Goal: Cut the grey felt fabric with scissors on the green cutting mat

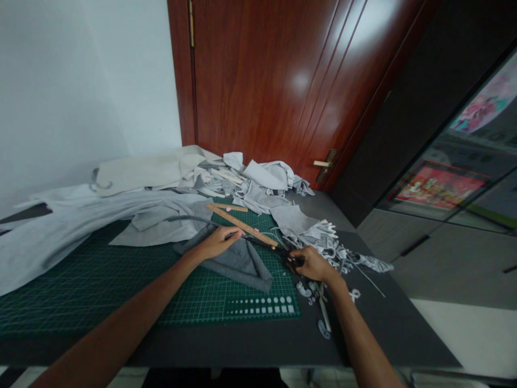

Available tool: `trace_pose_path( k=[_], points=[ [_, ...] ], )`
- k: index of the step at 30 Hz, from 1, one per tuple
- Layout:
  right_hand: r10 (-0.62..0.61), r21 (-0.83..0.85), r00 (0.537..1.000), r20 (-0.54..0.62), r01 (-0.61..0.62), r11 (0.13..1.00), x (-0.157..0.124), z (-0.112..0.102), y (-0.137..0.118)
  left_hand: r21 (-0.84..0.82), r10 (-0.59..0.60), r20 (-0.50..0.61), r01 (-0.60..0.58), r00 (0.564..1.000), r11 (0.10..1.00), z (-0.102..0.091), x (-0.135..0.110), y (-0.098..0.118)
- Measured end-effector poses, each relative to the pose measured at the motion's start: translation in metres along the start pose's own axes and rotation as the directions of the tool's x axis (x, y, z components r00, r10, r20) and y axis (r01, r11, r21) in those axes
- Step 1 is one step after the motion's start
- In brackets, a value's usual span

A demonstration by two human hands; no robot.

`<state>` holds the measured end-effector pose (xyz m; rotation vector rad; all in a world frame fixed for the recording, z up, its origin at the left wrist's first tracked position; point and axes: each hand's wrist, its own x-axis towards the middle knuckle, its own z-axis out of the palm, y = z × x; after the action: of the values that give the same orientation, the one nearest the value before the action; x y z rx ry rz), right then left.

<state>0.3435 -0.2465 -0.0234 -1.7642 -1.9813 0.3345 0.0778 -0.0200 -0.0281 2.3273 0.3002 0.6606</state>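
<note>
Here, left hand point(218, 242) presses grey fabric point(244, 265); right hand point(313, 264) grips scissors point(278, 249).

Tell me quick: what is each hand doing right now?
Left hand: open, pressed flat on the dark grey cloth.
Right hand: closed on the scissors, blades at the cloth's edge.

Mat point(121, 291) on desk point(383, 334), left part. Folded cloth point(242, 261) on mat, ruler point(242, 225) just behind it, scissors point(270, 247) at its right. Scraps point(331, 242) right of mat; cloth heap point(181, 172) at back.
</note>
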Motion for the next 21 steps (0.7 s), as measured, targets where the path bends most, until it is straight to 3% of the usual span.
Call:
trace_pose_path(
  k=[21],
  points=[
    [0.03, 0.001, 0.997, 0.072, -0.031, 1.0, -0.0034, 0.0056, 0.0024, 0.006, 0.128, -0.044, -0.128, 0.991, 0.992, 0.0082, -0.0005, -0.0042]
  ],
)
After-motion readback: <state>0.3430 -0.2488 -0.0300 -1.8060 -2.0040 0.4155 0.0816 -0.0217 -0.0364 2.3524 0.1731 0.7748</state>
